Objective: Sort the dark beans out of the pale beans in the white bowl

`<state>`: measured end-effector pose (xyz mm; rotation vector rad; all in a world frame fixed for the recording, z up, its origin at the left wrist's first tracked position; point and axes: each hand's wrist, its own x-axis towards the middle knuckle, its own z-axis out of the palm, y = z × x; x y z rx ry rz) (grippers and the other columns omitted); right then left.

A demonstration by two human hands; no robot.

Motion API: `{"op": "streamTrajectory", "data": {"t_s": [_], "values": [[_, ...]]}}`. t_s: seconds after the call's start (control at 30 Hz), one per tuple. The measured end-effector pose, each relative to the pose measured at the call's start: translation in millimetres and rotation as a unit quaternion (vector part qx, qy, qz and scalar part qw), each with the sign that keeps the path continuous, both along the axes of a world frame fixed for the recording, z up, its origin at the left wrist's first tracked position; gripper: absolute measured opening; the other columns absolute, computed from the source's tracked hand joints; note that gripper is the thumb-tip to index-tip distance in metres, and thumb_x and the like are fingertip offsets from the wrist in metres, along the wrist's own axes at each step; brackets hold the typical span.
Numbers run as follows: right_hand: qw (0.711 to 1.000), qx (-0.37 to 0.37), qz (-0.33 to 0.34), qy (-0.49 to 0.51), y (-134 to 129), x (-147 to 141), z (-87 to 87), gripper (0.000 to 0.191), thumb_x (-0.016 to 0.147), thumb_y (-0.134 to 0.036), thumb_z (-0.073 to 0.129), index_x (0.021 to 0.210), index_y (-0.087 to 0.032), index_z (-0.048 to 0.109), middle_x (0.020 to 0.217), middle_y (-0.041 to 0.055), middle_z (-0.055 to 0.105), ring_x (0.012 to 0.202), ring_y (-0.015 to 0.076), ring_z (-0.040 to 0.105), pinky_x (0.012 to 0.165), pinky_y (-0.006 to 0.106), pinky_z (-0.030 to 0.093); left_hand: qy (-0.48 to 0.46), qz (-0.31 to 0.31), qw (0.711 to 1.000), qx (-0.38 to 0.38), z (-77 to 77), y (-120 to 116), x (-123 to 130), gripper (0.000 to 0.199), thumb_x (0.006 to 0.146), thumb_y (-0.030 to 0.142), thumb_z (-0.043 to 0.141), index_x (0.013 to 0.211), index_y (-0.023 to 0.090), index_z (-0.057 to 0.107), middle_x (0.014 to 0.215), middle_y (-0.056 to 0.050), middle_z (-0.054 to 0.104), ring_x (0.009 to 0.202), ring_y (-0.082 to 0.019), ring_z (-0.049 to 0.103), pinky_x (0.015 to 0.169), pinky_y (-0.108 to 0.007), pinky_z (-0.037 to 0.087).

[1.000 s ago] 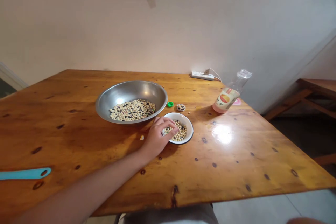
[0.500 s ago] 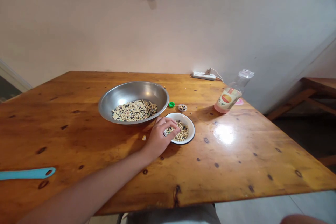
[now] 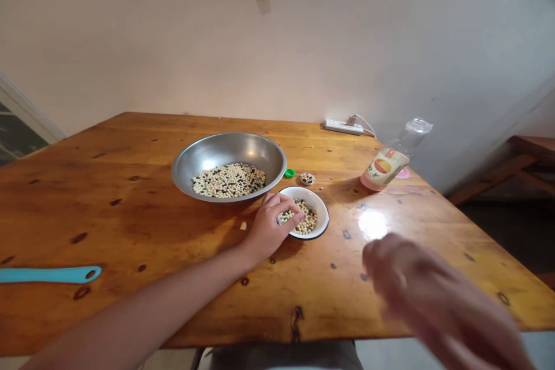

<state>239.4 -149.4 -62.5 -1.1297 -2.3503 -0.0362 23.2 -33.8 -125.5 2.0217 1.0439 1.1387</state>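
Observation:
My left hand is at the left side of a small white bowl, its fingers curled over the rim and shut on it. Pale and dark beans lie in this bowl. Behind and to the left, a wide steel basin holds more mixed beans. My right hand is blurred by motion above the table, to the right of the small bowl and apart from it. Whether its fingers hold anything cannot be made out.
A green cap and a small cup of beans sit behind the bowl on the wooden table. A bottle stands at the right, a power strip by the wall, a blue handle at the left.
My right hand has come into view from the lower right. My left hand stays at the small bowl. The whole view has shifted slightly.

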Motion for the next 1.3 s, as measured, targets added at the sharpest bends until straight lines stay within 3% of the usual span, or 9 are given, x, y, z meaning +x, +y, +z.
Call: {"op": "streamTrajectory", "data": {"t_s": [0.1, 0.2, 0.4, 0.63, 0.8, 0.93, 1.07, 1.23, 1.3], "values": [[0.992, 0.066, -0.108, 0.005, 39, 30, -23.4, 0.031, 0.089, -0.017, 0.041, 0.113, -0.028, 0.058, 0.085, 0.0060, 0.058, 0.080, 0.0199, 0.056, 0.069, 0.032, 0.047, -0.007, -0.002, 1.000, -0.003, -0.4, 0, 0, 0.012, 0.082, 0.025, 0.060, 0.072, 0.021, 0.063, 0.085, -0.001, 0.062, 0.092, -0.019, 0.053, 0.086, -0.033, 0.040], [0.958, 0.114, -0.189, -0.184, 55, 63, -53.7, 0.037, 0.088, -0.015, 0.042, 0.121, -0.022, 0.056, 0.084, 0.0080, 0.058, 0.077, 0.0226, 0.054, 0.067, 0.035, 0.043, -0.014, -0.004, 1.000, -0.007, -0.9, 1, 1, 0.012, 0.082, 0.026, 0.060, 0.072, 0.021, 0.064, 0.084, -0.001, 0.061, 0.091, -0.019, 0.053, 0.086, -0.033, 0.040], [0.914, 0.079, -0.148, -0.369, 52, 80, -64.0, 0.045, 0.079, -0.002, 0.046, 0.118, -0.023, 0.059, 0.079, 0.0052, 0.059, 0.071, 0.0204, 0.052, 0.064, 0.033, 0.038, -0.016, -0.010, 1.000, -0.006, -0.7, 1, 1, 0.015, 0.084, 0.027, 0.057, 0.072, 0.021, 0.064, 0.085, -0.001, 0.062, 0.092, -0.019, 0.053, 0.086, -0.033, 0.040], [0.923, 0.037, -0.149, -0.354, 54, 83, -63.0, 0.043, 0.082, -0.004, 0.044, 0.119, -0.021, 0.058, 0.083, 0.0062, 0.059, 0.074, 0.0183, 0.054, 0.068, 0.031, 0.039, -0.010, -0.010, 1.000, -0.013, 0.9, 1, 2, 0.013, 0.083, 0.025, 0.059, 0.071, 0.021, 0.064, 0.085, -0.001, 0.062, 0.092, -0.019, 0.053, 0.086, -0.033, 0.039], [0.924, 0.059, -0.211, -0.315, 57, 85, -67.4, 0.043, 0.082, -0.007, 0.043, 0.118, -0.022, 0.061, 0.080, 0.0071, 0.058, 0.071, 0.0189, 0.053, 0.064, 0.031, 0.038, -0.011, -0.010, 1.000, -0.007, 0.2, 1, 1, 0.012, 0.083, 0.024, 0.059, 0.072, 0.022, 0.064, 0.086, 0.000, 0.062, 0.093, -0.019, 0.053, 0.087, -0.032, 0.039], [0.935, 0.030, -0.173, -0.309, 61, 82, -66.6, 0.047, 0.082, -0.005, 0.041, 0.121, -0.025, 0.058, 0.084, 0.0063, 0.059, 0.071, 0.0171, 0.054, 0.068, 0.030, 0.039, -0.006, -0.009, 1.000, -0.005, -1.4, 2, 1, 0.011, 0.082, 0.025, 0.059, 0.072, 0.022, 0.064, 0.085, 0.000, 0.062, 0.092, -0.019, 0.053, 0.087, -0.033, 0.039], [0.926, 0.034, -0.237, -0.291, 59, 80, -65.6, 0.039, 0.086, -0.011, 0.039, 0.115, -0.021, 0.063, 0.080, 0.0068, 0.058, 0.067, 0.0179, 0.053, 0.065, 0.030, 0.039, -0.007, -0.006, 1.000, 0.000, -1.8, 2, 1, 0.011, 0.082, 0.025, 0.059, 0.073, 0.022, 0.064, 0.085, 0.000, 0.062, 0.091, -0.019, 0.053, 0.087, -0.032, 0.039], [0.950, -0.011, -0.158, -0.268, 55, 71, -71.0, 0.044, 0.087, -0.010, 0.038, 0.122, -0.027, 0.058, 0.086, 0.0059, 0.059, 0.069, 0.0150, 0.053, 0.068, 0.027, 0.041, -0.002, -0.010, 1.000, 0.002, -0.8, 2, 1, 0.012, 0.083, 0.025, 0.059, 0.072, 0.021, 0.064, 0.085, -0.001, 0.062, 0.091, -0.019, 0.053, 0.086, -0.032, 0.039], [0.944, 0.004, -0.210, -0.253, 58, 72, -74.3, 0.044, 0.087, -0.011, 0.038, 0.121, -0.028, 0.059, 0.087, 0.0061, 0.058, 0.067, 0.0151, 0.054, 0.066, 0.028, 0.040, 0.002, -0.006, 1.000, 0.004, -0.8, 2, 1, 0.013, 0.083, 0.025, 0.058, 0.072, 0.021, 0.064, 0.085, -0.001, 0.062, 0.091, -0.019, 0.053, 0.085, -0.032, 0.039]]}}
